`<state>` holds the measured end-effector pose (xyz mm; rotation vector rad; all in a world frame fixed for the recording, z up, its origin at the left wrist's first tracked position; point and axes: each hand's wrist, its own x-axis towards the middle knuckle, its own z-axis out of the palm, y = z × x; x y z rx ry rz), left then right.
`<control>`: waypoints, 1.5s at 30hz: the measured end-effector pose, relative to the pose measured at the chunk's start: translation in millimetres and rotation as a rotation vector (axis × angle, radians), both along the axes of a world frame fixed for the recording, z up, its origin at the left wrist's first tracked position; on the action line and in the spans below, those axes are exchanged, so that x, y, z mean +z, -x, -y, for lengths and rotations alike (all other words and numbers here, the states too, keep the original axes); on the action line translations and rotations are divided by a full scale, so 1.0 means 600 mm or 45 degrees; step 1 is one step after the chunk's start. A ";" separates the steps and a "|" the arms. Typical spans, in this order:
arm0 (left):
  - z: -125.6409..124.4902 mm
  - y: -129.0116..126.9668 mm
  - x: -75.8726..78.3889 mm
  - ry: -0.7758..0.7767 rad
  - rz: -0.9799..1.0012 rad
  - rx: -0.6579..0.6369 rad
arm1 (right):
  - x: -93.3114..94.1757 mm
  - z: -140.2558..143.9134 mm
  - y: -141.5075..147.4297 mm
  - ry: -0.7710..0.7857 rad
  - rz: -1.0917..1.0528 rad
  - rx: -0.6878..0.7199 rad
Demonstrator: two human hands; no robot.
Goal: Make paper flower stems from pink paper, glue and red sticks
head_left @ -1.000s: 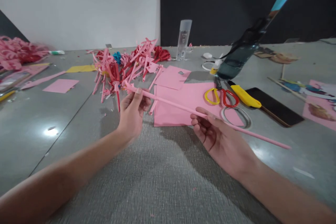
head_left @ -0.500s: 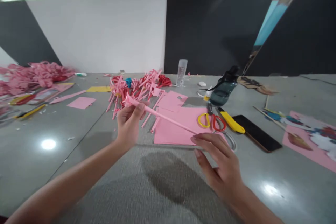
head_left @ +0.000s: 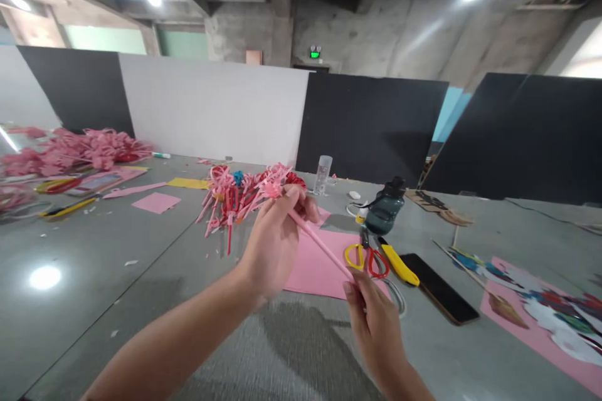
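Left hand [head_left: 270, 247] pinches pink paper rod [head_left: 320, 243] just below its frilled end; right-hand [head_left: 375, 322] fingers pinch near the other end, tip hidden. Rod slants down to the right, above the pink sheets [head_left: 313, 270] on the bench [head_left: 94, 235]. Two-end hold probably keeps the thin rod steady and spares the frill. Scissors [head_left: 370, 258] partly on sheets, handles toward near edge, likely for easy right-hand pickup; yellow cutter [head_left: 399, 265] and phone [head_left: 442, 291] beside. Frilly bunch [head_left: 230, 195] sits toward far edge, bigger pile [head_left: 98, 153] at far-left corner, presumably leaving elbow room.
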<state>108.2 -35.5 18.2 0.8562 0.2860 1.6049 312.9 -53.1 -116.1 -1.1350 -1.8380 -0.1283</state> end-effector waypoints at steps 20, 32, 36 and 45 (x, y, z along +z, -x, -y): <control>-0.036 0.044 -0.012 0.226 -0.008 0.028 | 0.000 0.024 0.014 0.170 0.140 -0.022; -0.035 0.034 -0.024 0.182 0.107 -0.196 | 0.030 0.041 0.011 0.744 -0.010 0.147; -0.033 0.031 -0.026 0.173 0.140 -0.232 | 0.038 0.047 0.007 0.922 -0.112 0.208; -0.037 0.028 -0.029 0.194 0.140 -0.270 | 0.051 0.049 0.008 1.227 -0.389 0.454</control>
